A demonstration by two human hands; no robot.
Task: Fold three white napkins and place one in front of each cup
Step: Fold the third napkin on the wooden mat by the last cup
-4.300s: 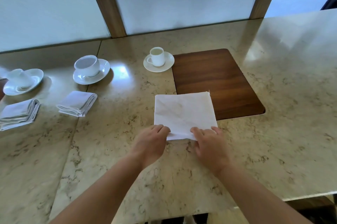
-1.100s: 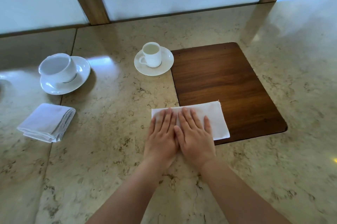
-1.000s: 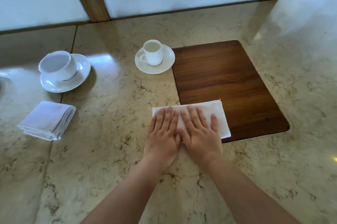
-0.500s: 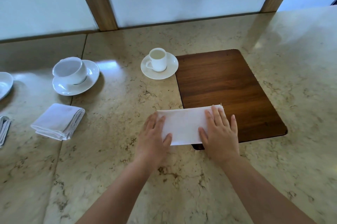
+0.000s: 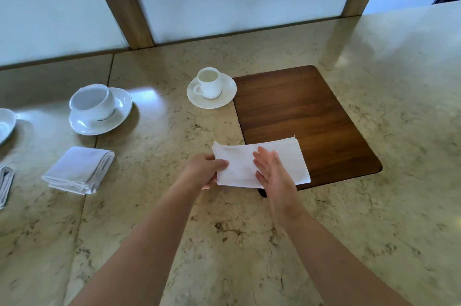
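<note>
A white napkin, folded into a long strip, lies across the marble counter and the edge of a wooden inlay. My left hand pinches its left end, thumb on top. My right hand stands edge-on across the strip's middle, fingers straight and together. Beyond it a small white cup sits on its saucer. To the left a larger cup on a saucer has a folded napkin in front of it. Another folded napkin and a saucer show at the left border.
The dark wooden inlay is set into the counter right of the small cup. Frosted glass panels with wooden posts run along the counter's far edge. The marble counter stretches bare to the right.
The napkin went from a square to a strip, and both hands pressed it flat. Now my left hand has gripped the left end and my right hand has turned on edge at the middle.
</note>
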